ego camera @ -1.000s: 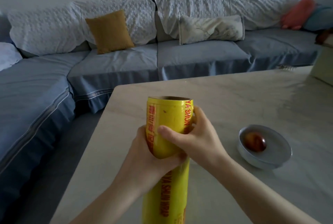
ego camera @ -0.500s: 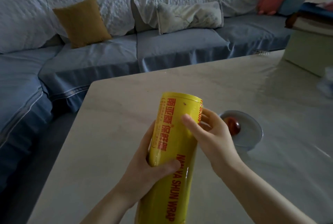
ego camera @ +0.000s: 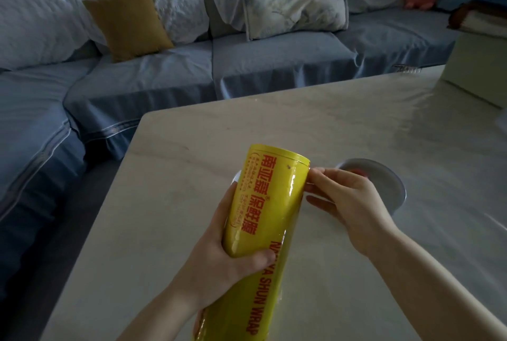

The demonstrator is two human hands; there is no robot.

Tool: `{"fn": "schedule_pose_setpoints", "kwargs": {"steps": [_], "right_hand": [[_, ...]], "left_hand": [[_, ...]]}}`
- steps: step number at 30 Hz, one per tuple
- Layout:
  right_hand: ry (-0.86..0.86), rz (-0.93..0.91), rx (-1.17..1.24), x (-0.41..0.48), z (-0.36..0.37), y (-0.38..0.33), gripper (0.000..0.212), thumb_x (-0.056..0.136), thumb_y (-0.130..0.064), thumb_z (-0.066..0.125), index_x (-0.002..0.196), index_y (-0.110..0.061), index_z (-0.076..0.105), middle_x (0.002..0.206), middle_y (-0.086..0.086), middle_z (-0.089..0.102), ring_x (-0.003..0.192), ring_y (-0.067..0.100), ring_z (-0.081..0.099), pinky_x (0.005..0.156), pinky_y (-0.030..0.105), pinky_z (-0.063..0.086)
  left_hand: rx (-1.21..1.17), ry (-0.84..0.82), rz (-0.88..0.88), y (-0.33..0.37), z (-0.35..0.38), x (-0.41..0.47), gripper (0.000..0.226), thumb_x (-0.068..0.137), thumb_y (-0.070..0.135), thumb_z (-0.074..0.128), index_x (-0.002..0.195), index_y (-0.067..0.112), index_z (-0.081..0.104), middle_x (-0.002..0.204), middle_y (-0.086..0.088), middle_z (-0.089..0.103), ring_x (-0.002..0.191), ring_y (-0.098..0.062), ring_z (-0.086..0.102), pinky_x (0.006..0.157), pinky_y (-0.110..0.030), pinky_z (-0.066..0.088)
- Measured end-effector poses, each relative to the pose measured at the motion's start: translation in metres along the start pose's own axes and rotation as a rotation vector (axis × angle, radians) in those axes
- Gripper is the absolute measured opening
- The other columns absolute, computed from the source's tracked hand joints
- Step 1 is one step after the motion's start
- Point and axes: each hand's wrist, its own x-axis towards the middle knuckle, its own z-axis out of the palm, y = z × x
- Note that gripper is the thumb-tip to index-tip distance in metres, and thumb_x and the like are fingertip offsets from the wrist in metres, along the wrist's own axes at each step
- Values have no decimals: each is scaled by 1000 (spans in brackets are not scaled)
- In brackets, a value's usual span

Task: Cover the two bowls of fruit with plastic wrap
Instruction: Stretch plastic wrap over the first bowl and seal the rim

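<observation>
One table (ego camera: 192,154) fills the view: the roll (ego camera: 263,211) tilted above it, a bowl (ego camera: 389,179) just behind the right hand (ego camera: 351,203), and a pale rim (ego camera: 236,176) left of the roll, perhaps the second. Left hand (ego camera: 219,253) grips the roll's middle; the right's fingertips (ego camera: 315,173) touch its top edge, whether pinching a loose end I cannot tell. Brace the roll firmly, free that end, then pull evenly toward the bowl to avoid bunching.
</observation>
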Motion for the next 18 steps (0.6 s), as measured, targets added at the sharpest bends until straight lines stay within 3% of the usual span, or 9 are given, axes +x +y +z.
{"fn": "schedule_pose_setpoints", "kwargs": {"steps": [3,12,18], "right_hand": [[-3,-15,-11,1,-1,0,12,81,-18,63,80,-9,71,67,-1,70,64,4,66,67,18,55],[58,-99,-199,10,2,6,27,89,-8,54,66,-15,67,49,-9,64,50,-4,60,52,9,49],[88,-138,-217,10,8,16,35,89,-7,53,57,-14,65,47,-7,61,52,1,56,59,17,50]], "left_hand": [[-15,-22,4,0,-1,-1,98,49,43,78,125,68,21,107,26,64,97,-6,67,72,-23,56],[25,-30,-15,-3,-3,1,96,48,47,79,119,74,21,108,27,63,99,-5,66,76,-26,56],[27,20,-28,-6,-4,-2,91,45,45,81,113,75,28,107,25,64,97,-5,67,72,-21,55]]}}
